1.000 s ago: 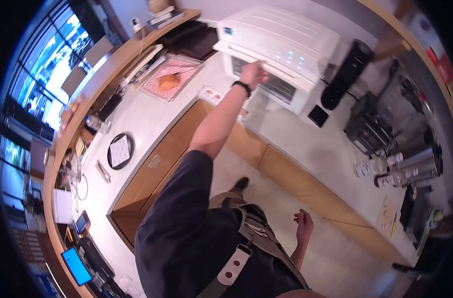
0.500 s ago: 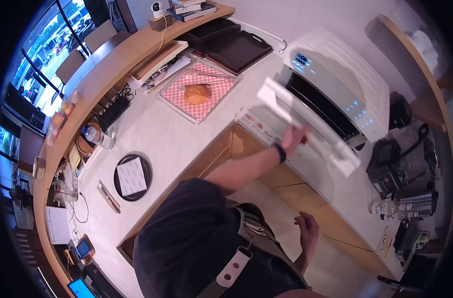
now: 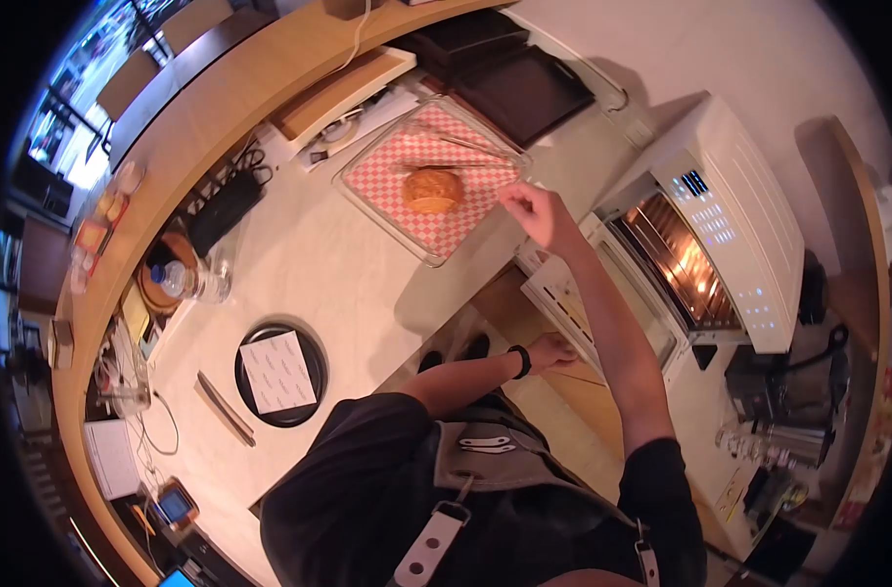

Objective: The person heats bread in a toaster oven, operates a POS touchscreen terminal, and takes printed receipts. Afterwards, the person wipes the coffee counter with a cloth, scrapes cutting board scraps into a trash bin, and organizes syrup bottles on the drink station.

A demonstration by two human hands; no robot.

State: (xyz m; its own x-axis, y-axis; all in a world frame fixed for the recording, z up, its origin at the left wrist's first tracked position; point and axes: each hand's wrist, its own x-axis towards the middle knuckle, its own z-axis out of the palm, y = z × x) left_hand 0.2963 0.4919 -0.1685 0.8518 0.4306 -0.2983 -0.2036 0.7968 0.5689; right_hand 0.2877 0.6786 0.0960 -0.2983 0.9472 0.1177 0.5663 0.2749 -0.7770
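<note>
My right hand (image 3: 531, 207) reaches over the right side of a wire-edged tray (image 3: 392, 240) lined with red-and-white checked paper. Its fingers are curled in, and nothing shows in them. On the paper rests a round browned bread bun (image 3: 433, 191), apart from the hand. Metal tongs (image 3: 465, 163) lie behind the bun. Low beside the front edge of the lowered oven door (image 3: 560, 311) is my left hand (image 3: 553, 352), with a black wristband. Its fingers are loosely curled and slightly blurred, with nothing visible in them. The oven (image 3: 676, 259) stands open, lit orange inside, showing a wire rack.
A black round plate (image 3: 319, 367) bearing a white paper sheet (image 3: 276, 372) sits on the counter, with a thin brown utensil (image 3: 226, 409) beside it. Dark trays (image 3: 524, 98) stand at the back. Bottles (image 3: 206, 284) and cables line the left. The lowered oven door juts past the counter edge.
The oven door has swung from partly raised to fully lowered, and the interior is lit. My left hand has dropped away from it. My right hand has risen from low down towards the tray.
</note>
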